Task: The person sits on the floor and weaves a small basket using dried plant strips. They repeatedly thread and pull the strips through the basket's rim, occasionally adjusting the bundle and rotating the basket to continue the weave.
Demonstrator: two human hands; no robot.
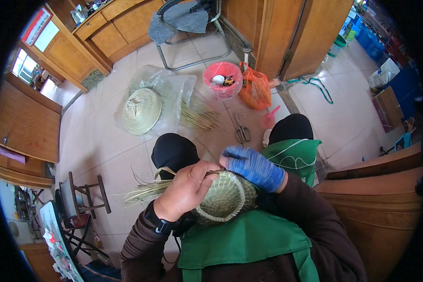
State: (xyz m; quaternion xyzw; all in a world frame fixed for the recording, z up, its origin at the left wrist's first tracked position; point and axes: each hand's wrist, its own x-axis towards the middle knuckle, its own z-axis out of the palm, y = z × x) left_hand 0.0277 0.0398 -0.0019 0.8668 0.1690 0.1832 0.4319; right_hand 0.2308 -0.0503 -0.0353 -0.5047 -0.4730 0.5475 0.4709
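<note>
A round woven straw basket (222,197) rests on my lap over a green apron (245,239). My bare left hand (188,187) pinches strands at the basket's far rim between thumb and fingers, with a bundle of loose straw (144,192) sticking out to its left. My right hand (253,167), in a blue knitted fingerless glove, is at the same rim, its fingertips near the left thumb; whether it grips a strand is hidden. Beyond my knees, scissors (242,131) lie on the tiled floor. A woven straw lid (141,111) sits on clear plastic beside more straw stalks (199,118).
A red basin (222,79) lined with plastic, an orange plastic bag (255,86) and a pink scoop (269,119) stand past the scissors. A metal-framed chair (194,35) is farther off. A small folding stool (84,195) stands at left, a wooden door (373,204) at right.
</note>
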